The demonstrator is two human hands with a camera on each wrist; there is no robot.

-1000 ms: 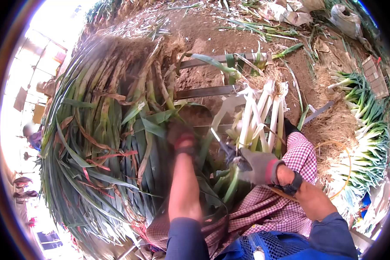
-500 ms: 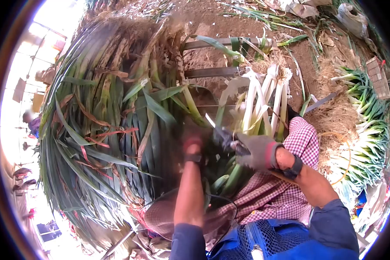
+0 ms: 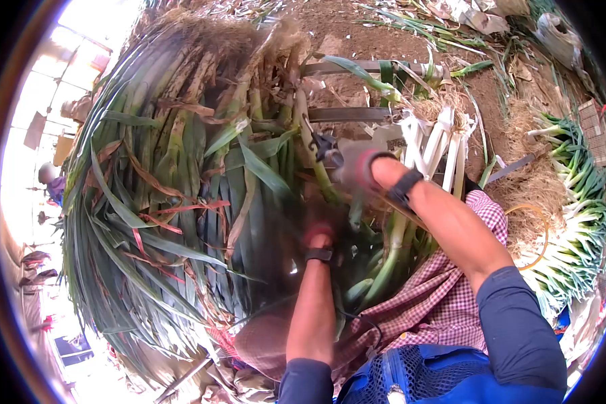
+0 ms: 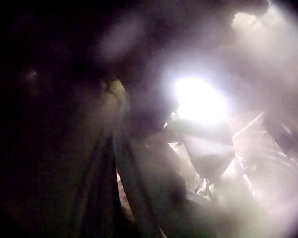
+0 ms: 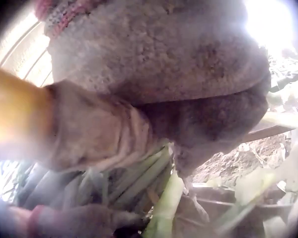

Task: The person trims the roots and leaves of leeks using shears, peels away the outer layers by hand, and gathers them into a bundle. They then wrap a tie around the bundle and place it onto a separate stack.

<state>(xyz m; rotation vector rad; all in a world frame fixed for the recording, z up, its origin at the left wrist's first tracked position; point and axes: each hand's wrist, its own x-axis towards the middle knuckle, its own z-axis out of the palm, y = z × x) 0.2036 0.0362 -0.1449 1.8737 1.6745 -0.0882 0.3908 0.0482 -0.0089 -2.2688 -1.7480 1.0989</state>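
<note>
In the head view my gloved left hand (image 3: 322, 225), blurred, grips a leek (image 3: 324, 183) whose pale stalk rises from it beside the big pile. Fingers and leaves below are lost in shadow. My right hand (image 3: 362, 167), in a grey glove with a red cuff, is above and to the right, holding a hand tool (image 3: 326, 147) with a dark, hooked-looking head. Its brown handle shows under my wrist. In the right wrist view the glove (image 5: 164, 54) curls round it, and the leek (image 5: 166, 203) lies just below. The left wrist view is mostly dark.
A large leek pile (image 3: 175, 161), roots at the far end, fills the left. White-stemmed leeks (image 3: 438, 145) lie in a metal-barred rack (image 3: 350, 114) ahead. More leeks (image 3: 579, 215) line the right, beside dry roots (image 3: 518, 182). A checked cloth (image 3: 444, 289) covers my lap.
My left hand has moved right and slightly down, drawing the leek from the pile's edge. My right hand, with the tool, has risen and shifted left to the stalk.
</note>
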